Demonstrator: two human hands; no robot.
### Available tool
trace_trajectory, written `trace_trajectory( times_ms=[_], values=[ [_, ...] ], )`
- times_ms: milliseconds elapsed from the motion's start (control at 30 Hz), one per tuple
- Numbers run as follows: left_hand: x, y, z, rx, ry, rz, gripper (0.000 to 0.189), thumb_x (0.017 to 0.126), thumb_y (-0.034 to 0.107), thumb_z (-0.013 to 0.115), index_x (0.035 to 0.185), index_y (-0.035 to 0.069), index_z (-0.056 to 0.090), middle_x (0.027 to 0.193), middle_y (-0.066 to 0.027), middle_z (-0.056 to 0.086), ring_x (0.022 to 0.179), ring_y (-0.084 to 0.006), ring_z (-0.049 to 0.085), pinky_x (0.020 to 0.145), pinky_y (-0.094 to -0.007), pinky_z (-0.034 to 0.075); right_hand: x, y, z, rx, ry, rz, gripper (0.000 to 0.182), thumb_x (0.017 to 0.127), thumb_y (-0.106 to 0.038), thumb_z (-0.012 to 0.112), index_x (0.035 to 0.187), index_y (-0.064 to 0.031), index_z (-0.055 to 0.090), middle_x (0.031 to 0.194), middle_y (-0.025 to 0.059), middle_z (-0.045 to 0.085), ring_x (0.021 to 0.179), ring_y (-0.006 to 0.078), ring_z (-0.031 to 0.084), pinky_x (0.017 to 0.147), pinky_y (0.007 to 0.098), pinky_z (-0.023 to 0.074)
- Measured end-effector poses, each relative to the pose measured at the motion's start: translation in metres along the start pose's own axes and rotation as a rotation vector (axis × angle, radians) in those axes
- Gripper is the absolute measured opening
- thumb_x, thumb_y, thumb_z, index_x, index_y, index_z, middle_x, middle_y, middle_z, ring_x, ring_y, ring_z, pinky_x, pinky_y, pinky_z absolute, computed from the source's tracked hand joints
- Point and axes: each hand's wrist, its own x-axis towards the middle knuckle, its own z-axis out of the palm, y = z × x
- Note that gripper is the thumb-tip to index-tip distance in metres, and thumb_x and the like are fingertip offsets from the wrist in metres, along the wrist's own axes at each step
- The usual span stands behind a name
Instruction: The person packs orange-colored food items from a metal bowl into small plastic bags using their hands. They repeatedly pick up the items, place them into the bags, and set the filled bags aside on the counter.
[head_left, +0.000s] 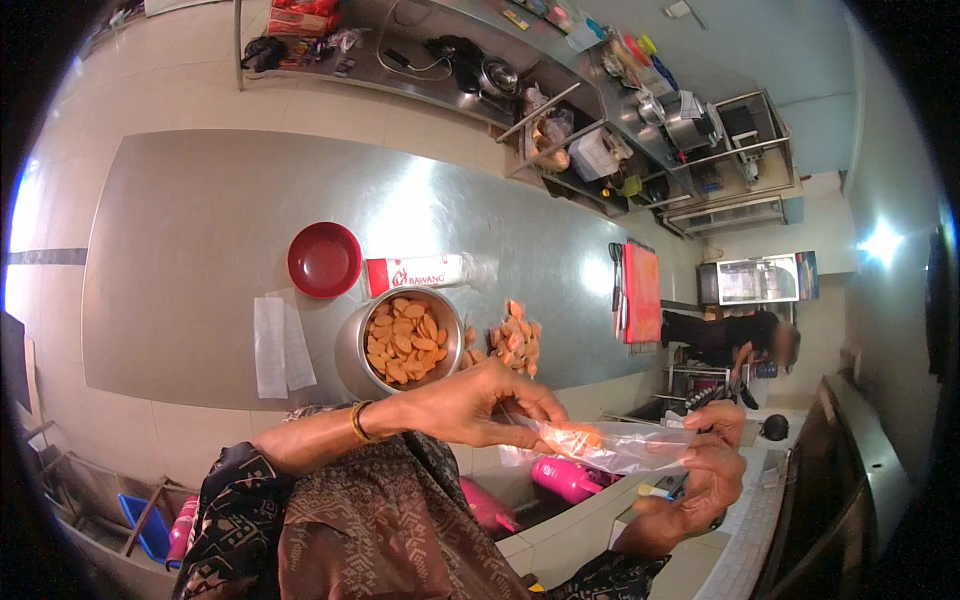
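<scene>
My left hand (487, 409) pinches one end of a clear plastic bag (622, 444) with several orange pieces inside. My right hand (705, 469) grips the bag's other end, and the bag is stretched between both hands. Past my left wrist, a steel pot (454, 352) full of flat, oval orange food pieces (405, 337) stands on the steel table. To its right lies a heap of similar pieces (516, 337), seemingly in clear bags. A red bowl (324, 259) and a red-and-white printed plastic packet (420, 274) are behind the pot.
White paper strips (271, 345) lie left of the pot on the steel table (187, 225). Red cutting boards (642, 292) and knives (618, 289) are at its right end. Pink gas cylinders (566, 478) stand below. A person (720, 334) is farther off; loaded shelves (375, 67) line the far side.
</scene>
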Motion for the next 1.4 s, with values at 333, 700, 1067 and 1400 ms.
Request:
trace_trajectory(
  times_ms=[333,700,1067,1400],
  values=[
    [0.001,0.002,0.005,-0.056,0.072,-0.056,0.052,0.087,0.01,0.089,0.135,0.001,0.07,0.12,-0.0121,0.078,0.109,-0.0178,0.073,0.095,-0.033,0.059,0.007,-0.007,-0.005,-0.071,0.195,0.093,0.047,0.077,-0.025,0.096,0.109,-0.0139,0.063,0.115,0.0208,0.069,0.107,0.0304,0.064,0.097,0.0476,0.0477],
    [0.01,0.011,0.013,-0.15,0.018,-0.092,0.049,0.097,0.013,0.081,0.14,-0.003,0.064,0.12,-0.0148,0.076,0.107,-0.0182,0.075,0.096,-0.0306,0.063,0.024,-0.007,-0.032,-0.104,0.172,-0.004,0.058,0.083,-0.033,0.089,0.129,-0.0102,0.063,0.111,0.0182,0.072,0.115,0.0319,0.062,0.113,0.0578,0.0379],
    [0.017,-0.003,0.011,-0.136,0.263,-0.074,0.037,0.091,0.015,0.088,0.123,0.001,0.075,0.11,-0.0046,0.077,0.104,-0.0106,0.071,0.093,-0.0274,0.059,-0.062,0.034,0.119,0.674,0.547,0.493,0.045,0.102,-0.024,0.073,0.137,0.0027,0.063,0.124,0.0115,0.071,0.1,0.0185,0.064,0.096,0.0354,0.0486],
    [0.006,-0.005,0.002,-0.005,0.415,-0.146,0.037,0.088,0.007,0.089,0.12,-0.002,0.072,0.114,-0.0077,0.075,0.108,-0.0165,0.073,0.095,-0.0324,0.064,-0.037,0.042,0.141,0.601,0.362,0.516,0.02,0.101,-0.01,0.076,0.11,0.0074,0.075,0.105,0.0101,0.073,0.093,0.0121,0.066,0.082,0.0284,0.0524]
  ],
)
